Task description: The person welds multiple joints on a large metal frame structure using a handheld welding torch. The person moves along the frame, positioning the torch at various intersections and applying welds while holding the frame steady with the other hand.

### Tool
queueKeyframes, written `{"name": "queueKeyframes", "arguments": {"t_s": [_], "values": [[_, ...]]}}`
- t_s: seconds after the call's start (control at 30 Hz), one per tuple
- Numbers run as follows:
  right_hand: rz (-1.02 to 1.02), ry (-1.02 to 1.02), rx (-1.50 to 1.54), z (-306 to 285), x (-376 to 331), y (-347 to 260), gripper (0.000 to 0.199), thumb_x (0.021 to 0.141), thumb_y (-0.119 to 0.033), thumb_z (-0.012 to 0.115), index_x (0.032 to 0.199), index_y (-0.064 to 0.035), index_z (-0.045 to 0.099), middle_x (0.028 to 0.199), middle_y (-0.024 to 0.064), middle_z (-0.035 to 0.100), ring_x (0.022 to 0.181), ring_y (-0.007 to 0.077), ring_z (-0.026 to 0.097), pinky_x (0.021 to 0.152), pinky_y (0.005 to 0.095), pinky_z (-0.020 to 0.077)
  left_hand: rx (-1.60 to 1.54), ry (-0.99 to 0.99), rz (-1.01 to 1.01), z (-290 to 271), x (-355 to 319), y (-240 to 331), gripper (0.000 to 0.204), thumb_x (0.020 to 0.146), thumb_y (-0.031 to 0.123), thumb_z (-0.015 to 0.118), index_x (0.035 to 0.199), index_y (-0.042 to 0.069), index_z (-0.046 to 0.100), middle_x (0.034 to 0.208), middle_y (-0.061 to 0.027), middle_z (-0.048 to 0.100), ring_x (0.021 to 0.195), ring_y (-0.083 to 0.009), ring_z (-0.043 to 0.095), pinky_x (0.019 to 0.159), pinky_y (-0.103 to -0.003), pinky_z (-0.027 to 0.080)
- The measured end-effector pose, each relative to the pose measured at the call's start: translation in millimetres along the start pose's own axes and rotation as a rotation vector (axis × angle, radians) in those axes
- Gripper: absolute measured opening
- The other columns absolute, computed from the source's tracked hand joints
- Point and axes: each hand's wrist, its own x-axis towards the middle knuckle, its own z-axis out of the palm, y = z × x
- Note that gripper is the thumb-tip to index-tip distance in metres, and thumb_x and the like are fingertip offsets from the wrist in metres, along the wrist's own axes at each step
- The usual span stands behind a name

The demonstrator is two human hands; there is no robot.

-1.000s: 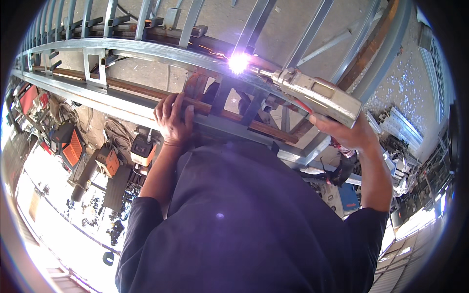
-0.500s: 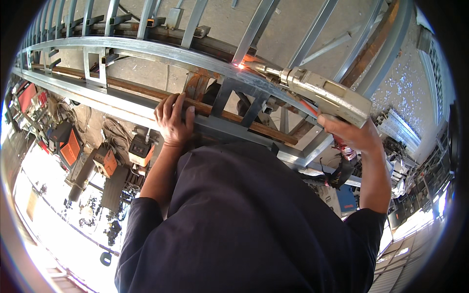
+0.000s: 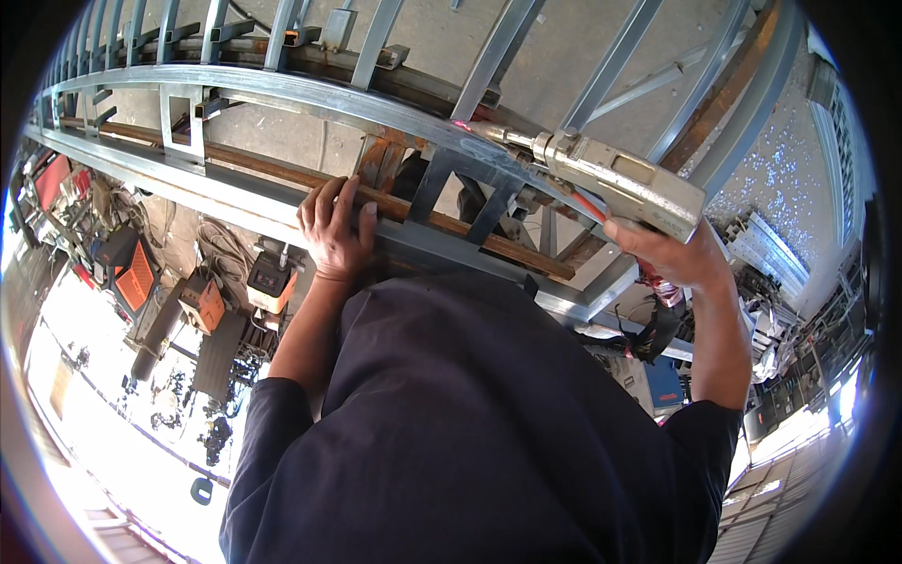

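My right hand (image 3: pixel 675 258) is wrapped round the grip of a boxy, metal-cased laser welding gun (image 3: pixel 625 183). Its narrow nozzle points left, the tip close to the joint where an upright square bar meets a curved steel rail (image 3: pixel 310 94). A small pinkish glow shows at that joint. My left hand (image 3: pixel 336 230) rests on the nearer steel rail (image 3: pixel 235 209), its fingers spread over the top. Short cross plates (image 3: pixel 430 185) link the two rails. A red cable or strip runs below the gun toward my right hand, where the grip is mostly hidden.
Parallel bars (image 3: pixel 611 66) extend from the curved rail toward the far side. A rusty bar (image 3: pixel 526 254) lies between the rails. Orange-and-black machines (image 3: pixel 272 282) and coiled cables stand at left. A blue box (image 3: pixel 665 383) sits by my right forearm, near dark wrapped cable (image 3: pixel 653 334).
The bright orange spark at the gun's tip has faded to a faint pink glow. The gun has shifted very slightly left. My left hand stays in place.
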Motion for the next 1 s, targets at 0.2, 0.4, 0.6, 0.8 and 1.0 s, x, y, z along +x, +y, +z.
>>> {"name": "queueKeyframes", "arguments": {"t_s": [0.2, 0.4, 0.6, 0.8, 1.0], "values": [[-0.116, 0.058, -0.025, 4, 3, 0, 0.044, 0.085, -0.027, 0.085, 0.119, -0.0029, 0.071, 0.098, 0.0088, 0.076, 0.090, 0.0173, 0.071, 0.077, 0.0331, 0.0592, -0.007, -0.016, 0.005, 1, -1, -2, 0.046, 0.089, 0.031, 0.069, 0.130, 0.012, 0.068, 0.127, -0.0082, 0.064, 0.120, -0.0303, 0.057, 0.107, -0.047, 0.040], [-0.094, 0.003, -0.034, 2, 0, 2, 0.054, 0.089, -0.017, 0.082, 0.137, -0.0007, 0.062, 0.116, 0.0089, 0.075, 0.101, 0.0128, 0.068, 0.090, 0.0293, 0.0549, -0.005, -0.030, -0.004, 1, -1, -2, 0.046, 0.089, 0.031, 0.069, 0.130, 0.012, 0.068, 0.127, -0.0081, 0.064, 0.120, -0.0303, 0.056, 0.107, -0.047, 0.039], [-0.176, 0.006, -0.083, 2, -2, 7, 0.055, 0.087, -0.014, 0.082, 0.136, 0.0009, 0.062, 0.115, 0.0092, 0.075, 0.100, 0.0125, 0.068, 0.089, 0.0295, 0.0549, -0.016, -0.019, 0.001, 1, -1, -2, 0.046, 0.089, 0.031, 0.069, 0.131, 0.012, 0.068, 0.127, -0.0079, 0.064, 0.120, -0.0301, 0.056, 0.107, -0.047, 0.039], [-0.148, 0.005, 0.000, 2, -4, 1, 0.057, 0.087, -0.010, 0.082, 0.138, 0.0021, 0.060, 0.119, 0.0078, 0.074, 0.104, 0.0115, 0.067, 0.092, 0.0291, 0.0538, -0.011, -0.024, -0.002, 1, -2, -2, 0.045, 0.090, 0.033, 0.068, 0.131, 0.012, 0.067, 0.127, -0.0079, 0.064, 0.120, -0.0305, 0.056, 0.107, -0.048, 0.040], [-0.064, -0.012, 0.018, -1, -7, 2, 0.059, 0.088, -0.009, 0.080, 0.142, 0.0017, 0.057, 0.121, 0.0072, 0.073, 0.109, 0.0113, 0.065, 0.095, 0.0284, 0.0525, -0.004, -0.019, -0.002, 1, -2, -1, 0.045, 0.090, 0.033, 0.067, 0.130, 0.013, 0.068, 0.127, -0.0078, 0.063, 0.120, -0.0303, 0.056, 0.107, -0.048, 0.040]]}}
